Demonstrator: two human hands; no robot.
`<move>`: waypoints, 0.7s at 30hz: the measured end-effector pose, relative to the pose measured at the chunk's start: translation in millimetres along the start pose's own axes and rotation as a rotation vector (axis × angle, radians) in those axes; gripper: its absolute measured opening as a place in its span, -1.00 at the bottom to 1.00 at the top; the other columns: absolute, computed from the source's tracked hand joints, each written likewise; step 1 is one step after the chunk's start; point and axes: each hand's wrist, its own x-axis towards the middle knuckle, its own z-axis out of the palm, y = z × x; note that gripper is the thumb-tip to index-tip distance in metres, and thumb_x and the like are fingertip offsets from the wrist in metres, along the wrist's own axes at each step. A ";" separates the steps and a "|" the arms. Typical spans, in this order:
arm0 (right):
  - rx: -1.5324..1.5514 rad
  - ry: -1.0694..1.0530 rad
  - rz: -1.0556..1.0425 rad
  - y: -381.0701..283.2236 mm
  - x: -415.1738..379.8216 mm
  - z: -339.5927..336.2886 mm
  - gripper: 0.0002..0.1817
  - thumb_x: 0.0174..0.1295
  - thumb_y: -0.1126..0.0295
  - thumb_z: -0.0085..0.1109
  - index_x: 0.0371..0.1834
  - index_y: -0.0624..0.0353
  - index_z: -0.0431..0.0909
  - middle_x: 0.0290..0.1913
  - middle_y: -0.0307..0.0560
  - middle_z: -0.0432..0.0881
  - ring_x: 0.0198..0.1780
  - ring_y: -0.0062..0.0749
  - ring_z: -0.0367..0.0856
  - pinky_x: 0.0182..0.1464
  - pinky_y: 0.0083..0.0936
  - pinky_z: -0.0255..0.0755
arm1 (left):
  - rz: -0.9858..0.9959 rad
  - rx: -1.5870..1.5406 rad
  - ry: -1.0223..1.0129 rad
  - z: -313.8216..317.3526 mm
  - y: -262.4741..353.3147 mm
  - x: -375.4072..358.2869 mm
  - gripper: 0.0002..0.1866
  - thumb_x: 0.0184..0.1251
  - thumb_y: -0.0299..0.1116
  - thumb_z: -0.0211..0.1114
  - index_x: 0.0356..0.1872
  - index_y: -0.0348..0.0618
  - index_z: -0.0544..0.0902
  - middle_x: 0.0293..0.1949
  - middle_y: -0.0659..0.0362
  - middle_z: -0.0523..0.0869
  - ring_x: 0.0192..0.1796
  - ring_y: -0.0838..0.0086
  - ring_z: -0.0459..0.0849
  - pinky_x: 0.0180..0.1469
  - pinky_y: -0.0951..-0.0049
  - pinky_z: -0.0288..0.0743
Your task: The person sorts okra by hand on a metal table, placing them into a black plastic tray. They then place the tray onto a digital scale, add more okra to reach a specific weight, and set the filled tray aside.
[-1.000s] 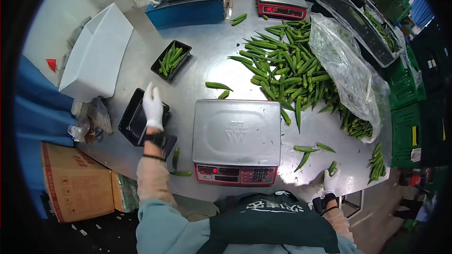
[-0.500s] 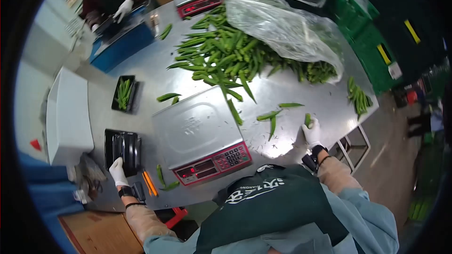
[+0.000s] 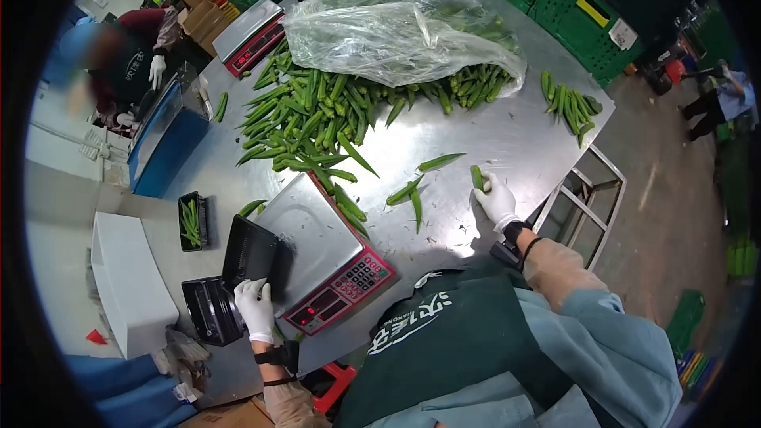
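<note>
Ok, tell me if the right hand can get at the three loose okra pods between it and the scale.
Probably yes: nothing bulky stands on the tabletop between the right hand and the three okra pods. It holds another pod, though, which may hamper a further grasp.

Okra heap (image 3: pixel 313 115) is lying twelve o'clock of the near scale (image 3: pixel 325 230), loose pods (image 3: pixel 406 189) at two, tray stack (image 3: pixel 210 313) sitting at eight!
</note>
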 end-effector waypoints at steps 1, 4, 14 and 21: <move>0.020 0.002 -0.013 -1.5 0.2 -0.2 -0.50 0.09 0.20 0.35 0.14 -0.03 0.52 -0.30 -0.19 0.62 -0.24 -0.24 0.65 -0.14 -0.35 0.52 | -0.027 -0.011 -0.039 -5.0 12.9 5.0 -0.76 0.09 -0.49 0.45 -0.17 -0.22 0.74 -0.20 0.04 0.70 0.06 0.13 0.56 0.16 0.22 0.44; 0.050 0.019 -0.039 3.0 2.3 -1.7 -0.47 0.08 0.14 0.39 0.14 0.02 0.54 -0.37 -0.19 0.61 -0.27 -0.27 0.65 -0.17 -0.37 0.52 | -0.092 -0.150 -0.002 -16.2 44.8 34.0 -0.56 0.15 -0.50 0.42 0.12 -0.21 0.63 0.05 0.01 0.64 0.16 0.14 0.52 0.26 0.25 0.38; 0.397 0.183 -0.019 -17.4 132.3 -40.4 -0.61 0.20 0.14 0.31 -0.05 0.20 0.65 -0.27 0.03 0.71 -0.23 -0.19 0.70 -0.13 -0.39 0.54 | -0.107 -0.666 -0.214 70.6 147.3 204.9 -0.56 0.38 -0.39 0.28 0.23 -0.36 0.51 0.16 -0.04 0.63 0.19 0.30 0.59 0.28 0.36 0.38; 0.557 0.279 -0.015 -33.4 292.5 -28.4 -0.58 0.20 0.23 0.34 -0.02 0.35 0.63 -0.26 0.05 0.76 -0.27 -0.26 0.74 -0.16 -0.45 0.56 | -0.148 -0.609 -0.160 183.3 153.4 336.3 -0.31 0.29 -0.15 0.38 0.30 -0.44 0.43 0.23 -0.20 0.57 0.27 0.11 0.56 0.31 0.29 0.38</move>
